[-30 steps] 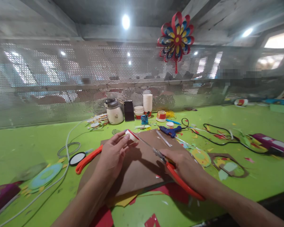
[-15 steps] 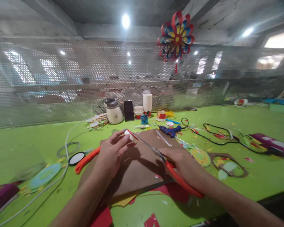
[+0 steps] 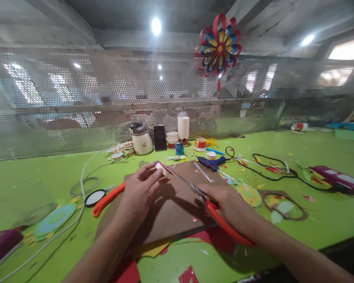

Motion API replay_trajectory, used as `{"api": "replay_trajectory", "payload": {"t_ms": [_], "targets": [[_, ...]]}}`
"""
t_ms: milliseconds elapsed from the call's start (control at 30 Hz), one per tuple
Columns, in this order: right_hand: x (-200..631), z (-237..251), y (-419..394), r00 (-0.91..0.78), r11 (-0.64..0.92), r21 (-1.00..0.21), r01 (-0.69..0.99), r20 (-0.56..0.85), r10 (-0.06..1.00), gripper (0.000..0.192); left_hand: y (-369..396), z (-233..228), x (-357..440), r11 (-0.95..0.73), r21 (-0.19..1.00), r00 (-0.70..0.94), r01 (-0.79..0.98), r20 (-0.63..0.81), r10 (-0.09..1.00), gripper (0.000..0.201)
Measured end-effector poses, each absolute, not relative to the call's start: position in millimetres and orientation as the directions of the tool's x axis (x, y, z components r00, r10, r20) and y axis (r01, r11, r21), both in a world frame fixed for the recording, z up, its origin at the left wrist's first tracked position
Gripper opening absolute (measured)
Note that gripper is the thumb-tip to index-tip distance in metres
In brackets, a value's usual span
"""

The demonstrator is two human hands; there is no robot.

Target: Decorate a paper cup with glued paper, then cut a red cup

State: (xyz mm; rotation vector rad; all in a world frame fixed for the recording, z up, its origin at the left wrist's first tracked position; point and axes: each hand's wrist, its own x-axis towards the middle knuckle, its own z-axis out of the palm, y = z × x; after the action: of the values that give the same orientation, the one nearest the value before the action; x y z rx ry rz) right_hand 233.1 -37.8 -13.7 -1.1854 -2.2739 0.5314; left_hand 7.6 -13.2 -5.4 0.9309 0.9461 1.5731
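Note:
Between the thumb and fingers of my left hand point(image 3: 140, 190) is a small piece of white and red paper point(image 3: 163, 169), held up above a brown board point(image 3: 168, 212). My right hand point(image 3: 227, 202) grips orange-handled scissors point(image 3: 221, 220). Their blades point up and left, with the tips at the red edge of the paper piece; I cannot tell whether they are cutting into it. Under my left wrist, another orange handle point(image 3: 106, 202) sticks out at the board's left side. A white strip point(image 3: 203, 173) lies on the board past the scissors.
A blue glue gun point(image 3: 212, 162) lies behind the board, its black cord running right. Paper cups point(image 3: 183, 127), a white jug point(image 3: 141, 141) and a dark phone point(image 3: 160, 138) stand along the perforated screen point(image 3: 106, 118). Paper scraps and a cardboard ring point(image 3: 305, 214) lie on the green table point(image 3: 327, 157).
Both hands, the paper piece and the scissors stay nearly where they were. The whole view has shifted very slightly.

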Motion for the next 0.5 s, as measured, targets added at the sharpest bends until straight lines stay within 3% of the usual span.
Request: {"api": "replay_trajectory", "payload": {"t_ms": [500], "targets": [[234.8, -17.2, -36.7, -0.468, 0.541, -0.529, 0.654, 0.279, 0.839, 0.02, -13.7, 1.3, 6.6, -0.142, 0.904, -0.146, -0.404, 0.09, 0.985, 0.043]]}}
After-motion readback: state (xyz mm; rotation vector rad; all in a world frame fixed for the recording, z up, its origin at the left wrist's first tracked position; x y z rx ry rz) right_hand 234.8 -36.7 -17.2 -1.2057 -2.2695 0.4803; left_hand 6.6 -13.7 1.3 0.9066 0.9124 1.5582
